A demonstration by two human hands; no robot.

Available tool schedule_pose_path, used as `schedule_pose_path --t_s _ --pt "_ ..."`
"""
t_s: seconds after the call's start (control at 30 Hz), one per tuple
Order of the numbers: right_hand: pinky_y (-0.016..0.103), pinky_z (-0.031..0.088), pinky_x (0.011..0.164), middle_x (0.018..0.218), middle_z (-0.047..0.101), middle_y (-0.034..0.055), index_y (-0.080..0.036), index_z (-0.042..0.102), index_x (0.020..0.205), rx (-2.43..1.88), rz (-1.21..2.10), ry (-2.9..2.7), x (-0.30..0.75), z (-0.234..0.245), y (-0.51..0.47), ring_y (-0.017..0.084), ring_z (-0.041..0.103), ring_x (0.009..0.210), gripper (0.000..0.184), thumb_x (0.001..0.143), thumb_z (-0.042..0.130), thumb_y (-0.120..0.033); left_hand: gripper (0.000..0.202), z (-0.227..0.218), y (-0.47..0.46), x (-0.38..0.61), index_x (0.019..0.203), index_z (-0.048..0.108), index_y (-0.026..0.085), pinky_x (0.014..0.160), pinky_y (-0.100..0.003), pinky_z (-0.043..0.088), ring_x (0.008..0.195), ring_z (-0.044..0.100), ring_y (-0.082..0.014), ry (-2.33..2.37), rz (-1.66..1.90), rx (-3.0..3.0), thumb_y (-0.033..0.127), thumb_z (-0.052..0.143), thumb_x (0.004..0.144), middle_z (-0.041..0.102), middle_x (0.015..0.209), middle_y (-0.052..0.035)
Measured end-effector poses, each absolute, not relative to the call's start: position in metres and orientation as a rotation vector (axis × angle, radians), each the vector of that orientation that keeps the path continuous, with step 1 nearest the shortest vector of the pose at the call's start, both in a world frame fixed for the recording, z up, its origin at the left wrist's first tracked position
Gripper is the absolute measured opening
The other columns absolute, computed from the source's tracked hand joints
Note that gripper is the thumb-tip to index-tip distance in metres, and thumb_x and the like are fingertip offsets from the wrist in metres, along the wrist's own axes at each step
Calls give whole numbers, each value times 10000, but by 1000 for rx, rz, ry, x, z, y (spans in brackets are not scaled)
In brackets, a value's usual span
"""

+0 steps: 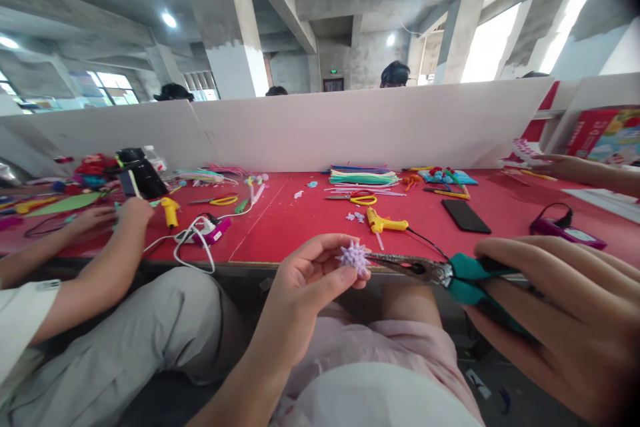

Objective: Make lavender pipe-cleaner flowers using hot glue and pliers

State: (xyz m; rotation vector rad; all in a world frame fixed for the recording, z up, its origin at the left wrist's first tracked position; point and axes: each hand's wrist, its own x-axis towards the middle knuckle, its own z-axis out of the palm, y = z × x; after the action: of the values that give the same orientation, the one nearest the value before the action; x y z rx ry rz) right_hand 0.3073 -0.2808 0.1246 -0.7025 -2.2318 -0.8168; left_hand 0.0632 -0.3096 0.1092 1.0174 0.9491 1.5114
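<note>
At the front edge of the red table (pixel 290 220), the left hand (pixel 305 287) pinches a spiky lilac ball (pixel 353 257) between its fingers; the right hand (pixel 560 307) has its fingers around needle-nose pliers (pixel 425 268), whose tips are at the ball. Probably the spikes are being adjusted, which calls next for a steady, fine hold. Writing on the red box (pixel 593 135) I cannot read.
</note>
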Motion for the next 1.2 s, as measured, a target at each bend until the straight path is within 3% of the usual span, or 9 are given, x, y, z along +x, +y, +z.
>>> schedule_pose_path --t_s 1.2 --pt "377 429 716 944 629 60 -191 587 705 -620 -895 -2277 307 121 -276 221 550 814 249 909 448 -220 201 112 -311 69 896 682 169 703 -270 519 659 662 -150 952 1462 1036 176 736 702 719 728 -30"
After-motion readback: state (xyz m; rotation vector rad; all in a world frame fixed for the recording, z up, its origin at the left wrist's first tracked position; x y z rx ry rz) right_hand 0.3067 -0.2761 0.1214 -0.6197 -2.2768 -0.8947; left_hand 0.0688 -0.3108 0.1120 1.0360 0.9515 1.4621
